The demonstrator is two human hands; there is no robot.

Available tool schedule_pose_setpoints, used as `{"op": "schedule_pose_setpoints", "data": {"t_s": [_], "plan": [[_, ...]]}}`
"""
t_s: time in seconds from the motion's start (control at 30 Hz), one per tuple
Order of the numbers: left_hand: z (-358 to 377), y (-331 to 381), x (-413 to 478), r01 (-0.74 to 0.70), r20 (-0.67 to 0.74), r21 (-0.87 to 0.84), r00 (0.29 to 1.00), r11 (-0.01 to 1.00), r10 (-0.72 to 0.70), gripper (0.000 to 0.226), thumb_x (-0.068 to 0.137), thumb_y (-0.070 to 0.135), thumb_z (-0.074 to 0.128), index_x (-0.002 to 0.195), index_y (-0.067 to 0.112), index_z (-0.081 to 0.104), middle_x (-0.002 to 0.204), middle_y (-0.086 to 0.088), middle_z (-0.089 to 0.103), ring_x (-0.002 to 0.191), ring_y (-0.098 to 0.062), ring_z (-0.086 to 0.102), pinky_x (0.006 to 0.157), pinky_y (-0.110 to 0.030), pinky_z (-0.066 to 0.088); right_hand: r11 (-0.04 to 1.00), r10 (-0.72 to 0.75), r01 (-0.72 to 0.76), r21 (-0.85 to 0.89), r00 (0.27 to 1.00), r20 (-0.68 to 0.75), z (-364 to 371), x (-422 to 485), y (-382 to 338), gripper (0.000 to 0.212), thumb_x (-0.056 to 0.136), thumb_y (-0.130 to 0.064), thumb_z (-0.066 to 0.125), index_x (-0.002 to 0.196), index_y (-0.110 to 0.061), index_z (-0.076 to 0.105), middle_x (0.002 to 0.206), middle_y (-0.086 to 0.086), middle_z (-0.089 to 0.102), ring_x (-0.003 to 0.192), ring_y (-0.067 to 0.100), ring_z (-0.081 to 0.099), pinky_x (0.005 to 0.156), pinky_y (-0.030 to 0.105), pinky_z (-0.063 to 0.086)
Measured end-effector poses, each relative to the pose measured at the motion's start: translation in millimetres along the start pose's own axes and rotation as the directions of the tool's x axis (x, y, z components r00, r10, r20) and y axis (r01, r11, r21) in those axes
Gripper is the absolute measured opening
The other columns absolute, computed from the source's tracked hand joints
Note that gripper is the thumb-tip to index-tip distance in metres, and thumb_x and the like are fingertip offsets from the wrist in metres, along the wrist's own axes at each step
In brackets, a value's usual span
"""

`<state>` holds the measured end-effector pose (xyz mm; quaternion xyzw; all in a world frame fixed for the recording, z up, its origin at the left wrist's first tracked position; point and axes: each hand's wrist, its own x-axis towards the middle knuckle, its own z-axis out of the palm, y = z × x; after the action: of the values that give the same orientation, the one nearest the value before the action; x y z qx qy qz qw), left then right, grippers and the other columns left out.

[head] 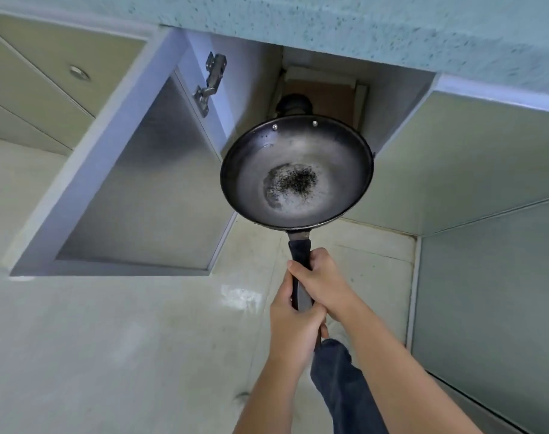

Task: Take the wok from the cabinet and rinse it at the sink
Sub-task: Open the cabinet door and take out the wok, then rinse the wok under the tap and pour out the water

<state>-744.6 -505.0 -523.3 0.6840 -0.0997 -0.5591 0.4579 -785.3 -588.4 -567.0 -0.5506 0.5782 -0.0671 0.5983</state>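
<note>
A dark round wok [298, 170] hangs level above the floor, just in front of the open cabinet [323, 89] under the counter. Its grey inside has a black speckled patch in the middle, and two rivets show at the far rim. A long black handle runs from it toward me. My right hand [321, 285] grips the handle nearer the bowl, fingers wrapped around it. My left hand [293, 327] grips the end of the handle just behind. No sink is in view.
The cabinet door [141, 183] stands swung open to the left, its hinge [210, 79] at the top. The speckled countertop edge [329, 23] runs overhead. A dark round object [293, 103] and a board sit inside the cabinet. My dark trouser leg [342, 386] is below, on the pale tiled floor.
</note>
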Motion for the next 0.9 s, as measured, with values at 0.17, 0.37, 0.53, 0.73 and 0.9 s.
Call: {"op": "schedule_pose_setpoints", "data": {"t_s": [0.17, 0.37, 0.53, 0.73, 0.9], "plan": [[-30.0, -7.0, -50.2, -0.019, 0.024, 0.055, 1.000, 0.998, 0.018, 0.055, 0.076, -0.003, 0.055, 0.113, 0.038, 0.059, 0.046, 0.005, 0.058, 0.035, -0.012, 0.048, 0.035, -0.018, 0.038, 0.999, -0.002, 0.005, 0.046, 0.998, -0.061, 24.4, -58.8, -2.6, 0.032, 0.082, -0.023, 0.061, 0.063, -0.013, 0.037, 0.054, -0.002, 0.039, 0.049, 0.013, 0.042, 0.048, 0.026, 0.034], [-74.2, -10.0, -113.1, -0.049, 0.092, 0.146, 0.995, 0.988, 0.036, 0.054, 0.075, -0.001, 0.053, 0.108, 0.041, 0.060, 0.046, 0.002, 0.054, 0.036, -0.014, 0.047, 0.036, -0.021, 0.037, 0.993, -0.023, 0.036, 0.109, 0.992, -0.122, 57.5, -134.8, -11.6, 0.033, 0.083, -0.020, 0.059, 0.063, -0.010, 0.036, 0.052, -0.002, 0.036, 0.045, 0.011, 0.038, 0.043, 0.020, 0.033], [-99.6, -20.5, -174.7, -0.031, 0.152, 0.151, 0.988, 0.988, 0.008, 0.060, 0.071, 0.007, 0.055, 0.108, 0.054, 0.055, 0.050, -0.001, 0.058, 0.037, -0.016, 0.048, 0.038, -0.024, 0.039, 0.992, -0.007, 0.027, 0.124, 0.988, -0.154, 76.1, -203.3, -9.3, 0.025, 0.084, -0.025, 0.060, 0.081, -0.005, 0.045, 0.062, 0.000, 0.045, 0.055, 0.013, 0.047, 0.049, 0.023, 0.037], [-117.3, -30.0, -235.5, -0.052, 0.159, 0.175, 0.987, 0.983, 0.023, 0.064, 0.076, 0.003, 0.058, 0.121, 0.048, 0.049, 0.073, 0.016, 0.071, 0.040, -0.016, 0.052, 0.041, -0.029, 0.044, 0.986, -0.050, 0.078, 0.149, 0.982, -0.185, 89.2, -268.2, -10.0, 0.023, 0.085, -0.021, 0.060, 0.074, -0.007, 0.045, 0.055, -0.002, 0.045, 0.046, 0.007, 0.044, 0.045, 0.019, 0.037], [-128.2, -30.1, -266.6, -0.091, 0.171, 0.197, 0.984, 0.976, 0.057, 0.075, 0.073, 0.002, 0.055, 0.134, 0.043, 0.039, 0.055, 0.016, 0.066, 0.038, -0.018, 0.047, 0.042, -0.031, 0.043, 0.974, -0.116, 0.154, 0.168, 0.969, -0.218, 93.8, -301.7, -17.9, 0.023, 0.084, -0.019, 0.060, 0.073, -0.008, 0.044, 0.049, -0.002, 0.044, 0.035, 0.001, 0.041, 0.036, 0.010, 0.033]]}}
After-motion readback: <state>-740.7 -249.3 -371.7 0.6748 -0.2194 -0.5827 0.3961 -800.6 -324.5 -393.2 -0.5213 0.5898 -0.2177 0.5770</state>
